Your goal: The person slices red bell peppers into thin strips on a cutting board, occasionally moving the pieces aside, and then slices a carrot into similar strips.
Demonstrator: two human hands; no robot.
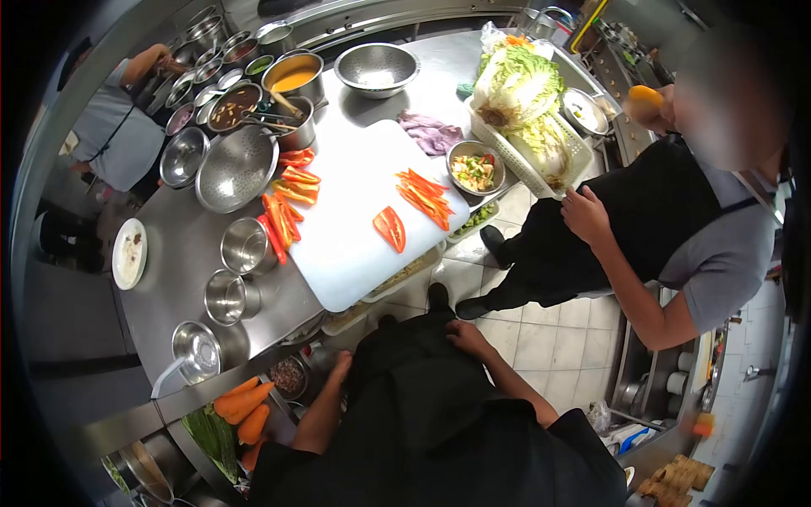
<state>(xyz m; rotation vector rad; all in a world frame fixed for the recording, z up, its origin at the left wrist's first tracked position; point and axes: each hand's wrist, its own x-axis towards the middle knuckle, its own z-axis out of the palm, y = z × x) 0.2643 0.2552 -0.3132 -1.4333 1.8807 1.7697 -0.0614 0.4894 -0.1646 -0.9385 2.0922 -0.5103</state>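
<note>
Stainless-steel counter (179, 269) spans the kitchen view ahead of the person, above a pale tiled floor. Right hand (469, 338) lies on the black apron (422, 414), fingers loosely spread, holding nothing. Left hand (338, 365) sits at the counter's front edge, just beside a small round container of dark contents (289, 376) on the lower shelf. Its fingers are hidden, so its grip cannot be determined. Orange carrots (245, 404) lie further left on that shelf.

On the counter, two steel cups (245, 245) stand beside a white rectangular cutting board (346, 253). The board carries red pepper strips (422, 196) and one red pepper piece (390, 228). Beyond stand a perforated steel colander (236, 169), a steel pot of orange sauce (294, 78) and a steel mixing bowl (376, 68).

At the right, a co-worker's hand (587, 215) rests on a white plastic basket (517, 160) of napa cabbage (519, 84). The co-worker's body occupies the aisle beside the board.
</note>
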